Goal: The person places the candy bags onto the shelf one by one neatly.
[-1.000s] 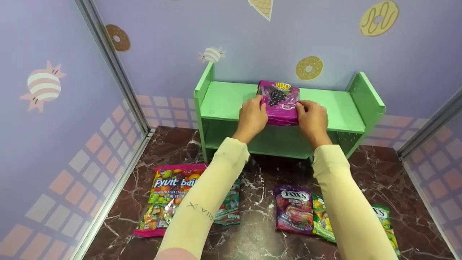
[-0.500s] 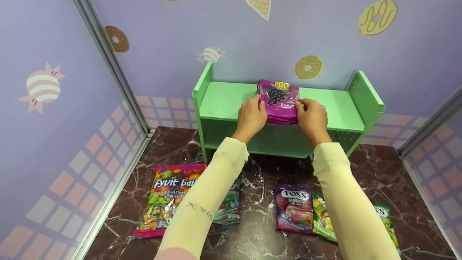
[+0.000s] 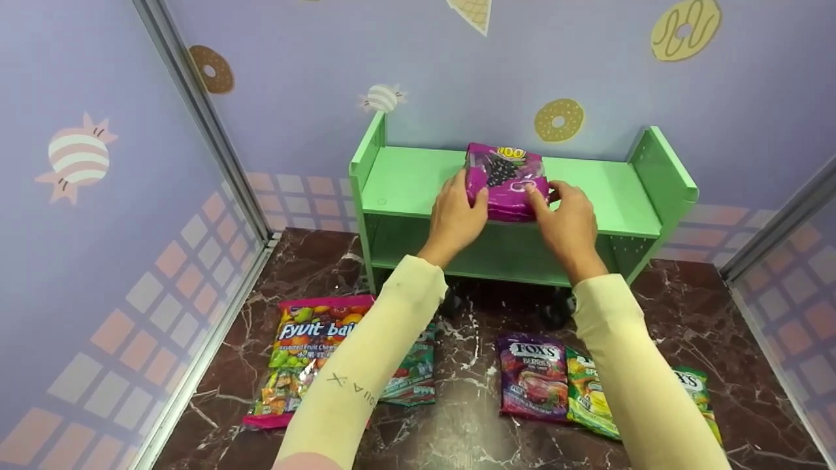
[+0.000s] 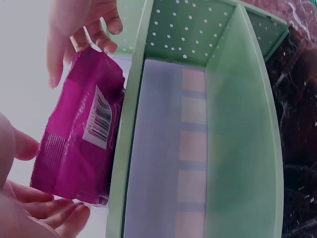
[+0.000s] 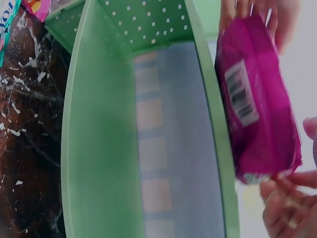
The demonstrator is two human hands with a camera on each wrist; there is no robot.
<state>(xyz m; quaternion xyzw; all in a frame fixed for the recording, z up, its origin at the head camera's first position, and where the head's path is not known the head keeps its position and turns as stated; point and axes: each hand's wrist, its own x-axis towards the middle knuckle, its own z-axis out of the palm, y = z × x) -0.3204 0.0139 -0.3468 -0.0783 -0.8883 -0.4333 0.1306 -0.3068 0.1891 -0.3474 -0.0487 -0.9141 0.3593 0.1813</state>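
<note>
A purple candy bag (image 3: 506,183) with a dark grape picture lies on the top board of a green shelf unit (image 3: 411,183). Its barcode side faces the front edge in both wrist views. My left hand (image 3: 455,212) is at the bag's left side, its fingers loosely extended and the thumb near the front corner. In the left wrist view that thumb stands apart from the purple bag (image 4: 81,134). At the right side is my right hand (image 3: 567,222), fingers spread. Its fingertips touch or nearly touch the bag's end in the right wrist view, with the thumb off it.
On the dark marbled floor, a fruit chews bag (image 3: 313,346) and a teal bag (image 3: 415,372) lie left. To the right are a Fox's berries bag (image 3: 532,378) and green-yellow bags (image 3: 588,391), partly behind the right arm. Raised side panels (image 3: 663,176) bound the shelf top.
Both hands pinched the bag's front corners before; their fingers have since loosened and spread along its sides. The bag has shifted very slightly back and its front corners look wider.
</note>
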